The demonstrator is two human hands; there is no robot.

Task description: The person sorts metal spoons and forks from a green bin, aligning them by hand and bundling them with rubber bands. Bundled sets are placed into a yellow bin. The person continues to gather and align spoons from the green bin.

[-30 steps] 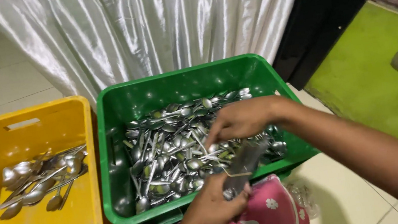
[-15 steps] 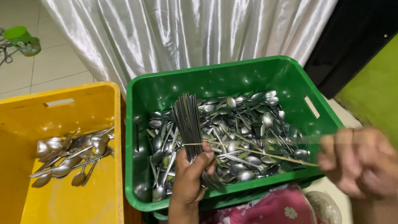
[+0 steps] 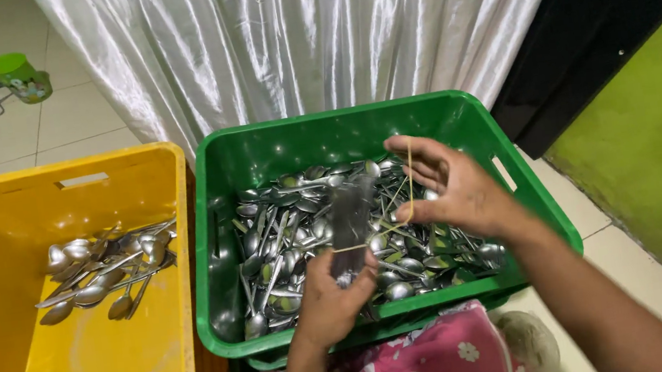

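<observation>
While banded (yellow loop): left hand [image 3: 330, 300], spoon bundle [image 3: 349, 217].

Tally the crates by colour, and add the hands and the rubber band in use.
Green crate: 1
Yellow crate: 1
Hands, left hand gripping a bundle of cutlery, right hand stretching the band: 2
Yellow rubber band: 1
Total: 5

The right hand [image 3: 453, 188], off at four o'clock beside the green crate [image 3: 259, 148] half a second ago, has swung in over the spoons. It now stretches a rubber band [image 3: 409, 189] toward the bundle [image 3: 349, 217] in the left hand [image 3: 330, 300], which has tipped toward one o'clock.
</observation>
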